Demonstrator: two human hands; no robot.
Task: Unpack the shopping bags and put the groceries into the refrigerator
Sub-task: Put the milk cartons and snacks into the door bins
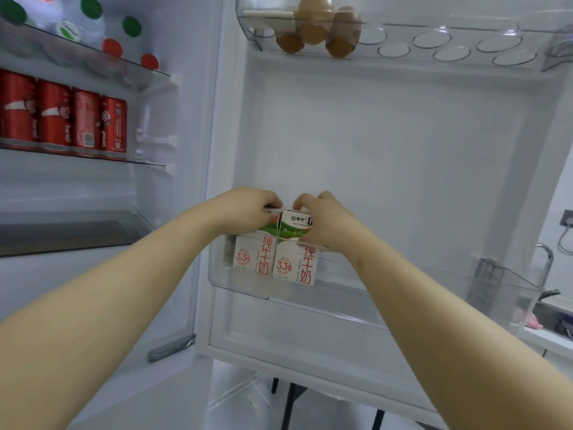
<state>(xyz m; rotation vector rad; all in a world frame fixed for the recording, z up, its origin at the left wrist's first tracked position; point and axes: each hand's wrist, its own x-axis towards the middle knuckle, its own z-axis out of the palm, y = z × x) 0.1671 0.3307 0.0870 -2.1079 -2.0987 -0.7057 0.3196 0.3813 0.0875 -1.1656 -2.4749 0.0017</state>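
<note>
The refrigerator door [387, 144] stands open in front of you, with the main compartment and its row of cola cans [62, 116] off to your left. Low on the door runs a clear door bin [387, 293], and both of the task's things are inside it, at the end nearest the hinge. The left milk carton [252, 259] and the right milk carton [296, 265] stand upright there, long axes vertical, side walls touching. Your left hand [248, 209] is on the left carton and your right hand [325, 218] on the right one, so neither arm crosses the other. On each hand the fingers [273, 201] are curled down over the carton's top edge and clamped on it. The grip therefore sits directly above each carton, not beside it. The bottoms look level with the bin floor, though through the plastic you cannot be sure they are seated. Judging from this, your next move is straight up and off, once both cartons rest. The long stretch of bin to your right is where further cartons would go.
</note>
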